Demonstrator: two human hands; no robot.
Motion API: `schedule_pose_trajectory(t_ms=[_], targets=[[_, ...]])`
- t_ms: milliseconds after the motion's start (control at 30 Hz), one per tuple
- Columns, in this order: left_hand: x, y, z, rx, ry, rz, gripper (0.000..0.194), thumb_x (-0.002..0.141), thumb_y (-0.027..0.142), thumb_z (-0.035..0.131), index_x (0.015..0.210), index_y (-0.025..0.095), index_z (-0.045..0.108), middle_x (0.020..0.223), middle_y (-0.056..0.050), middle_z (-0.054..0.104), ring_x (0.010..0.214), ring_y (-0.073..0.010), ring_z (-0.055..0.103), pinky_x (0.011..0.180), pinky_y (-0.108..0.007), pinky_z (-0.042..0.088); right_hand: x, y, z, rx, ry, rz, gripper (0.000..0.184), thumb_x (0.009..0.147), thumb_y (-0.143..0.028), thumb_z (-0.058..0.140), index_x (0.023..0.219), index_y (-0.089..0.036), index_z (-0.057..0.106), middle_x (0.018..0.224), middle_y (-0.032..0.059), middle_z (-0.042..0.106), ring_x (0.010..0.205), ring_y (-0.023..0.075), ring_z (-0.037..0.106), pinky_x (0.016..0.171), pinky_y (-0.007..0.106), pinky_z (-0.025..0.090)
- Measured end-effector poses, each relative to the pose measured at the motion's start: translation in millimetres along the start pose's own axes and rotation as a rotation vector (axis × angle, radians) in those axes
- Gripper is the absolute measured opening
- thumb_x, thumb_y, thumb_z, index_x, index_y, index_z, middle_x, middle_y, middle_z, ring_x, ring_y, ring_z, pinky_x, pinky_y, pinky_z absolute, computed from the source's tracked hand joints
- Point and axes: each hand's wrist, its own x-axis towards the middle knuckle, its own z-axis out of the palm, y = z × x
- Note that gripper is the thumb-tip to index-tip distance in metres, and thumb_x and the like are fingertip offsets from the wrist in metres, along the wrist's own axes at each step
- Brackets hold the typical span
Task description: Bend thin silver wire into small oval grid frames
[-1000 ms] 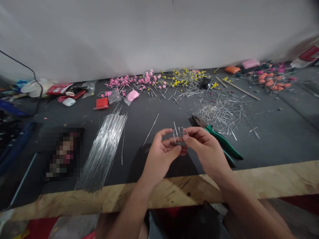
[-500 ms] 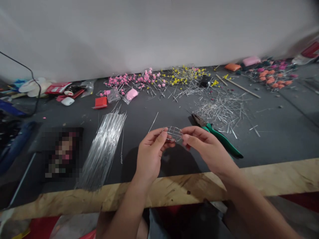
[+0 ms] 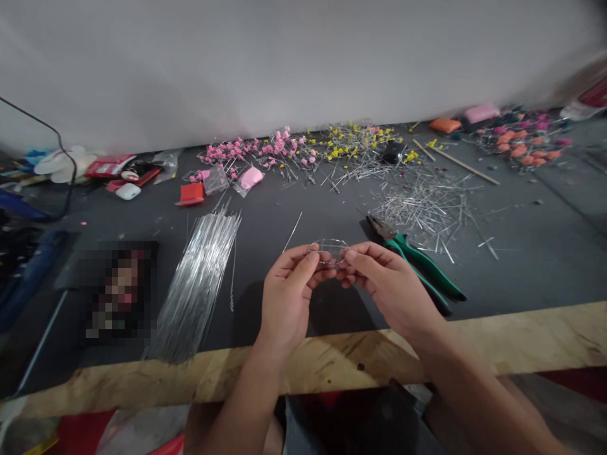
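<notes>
A small oval wire frame with thin crossing wires is held between my two hands, just above the dark tabletop. My left hand pinches its left end between thumb and fingers. At the opposite end, the thumb and fingertips of my right hand are closed on the rim. Some fingers curl underneath and hide part of the frame's lower edge. Green-handled pliers lie beyond my right hand, jaws pointing back left. To the left of my left hand rests a thick bundle of straight silver wires.
Pink-tipped wires, yellow-tipped wires and orange-tipped pieces line the back by the wall. Loose cut wires spread behind the pliers. A red packet lies behind the bundle. The wooden table edge runs in front.
The wire frame has tilted, so its grid shows flatter. My right hand has shifted slightly left, its fingers curling further beneath the frame. More of the pliers' handles shows.
</notes>
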Motion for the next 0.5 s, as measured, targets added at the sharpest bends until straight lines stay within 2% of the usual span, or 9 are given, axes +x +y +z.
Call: schedule_pose_trajectory(t_ms=[233, 500], targets=[[0.3, -0.9, 0.1, -0.022, 0.055, -0.011, 0.006, 0.076, 0.014, 0.068, 0.081, 0.015, 0.069, 0.076, -0.003, 0.071, 0.072, -0.0114, 0.067, 0.069, -0.024, 0.056, 2.7, 3.2, 5.6, 0.1, 0.023, 0.03, 0.01, 0.078, -0.028, 0.072, 0.074, -0.019, 0.07, 0.072, -0.0011, 0.066, 0.066, 0.01, 0.061, 0.062, 0.023, 0.05], [1.8, -3.8, -1.8, -0.03, 0.042, 0.003, 0.006, 0.077, 0.01, 0.063, 0.078, 0.015, 0.065, 0.073, -0.002, 0.07, 0.072, -0.0121, 0.067, 0.07, -0.025, 0.055, 3.3, 9.2, 8.6, 0.024, 0.059, -0.001, 0.008, 0.078, -0.024, 0.07, 0.072, -0.019, 0.068, 0.071, -0.0026, 0.065, 0.066, 0.0091, 0.06, 0.065, 0.023, 0.048]])
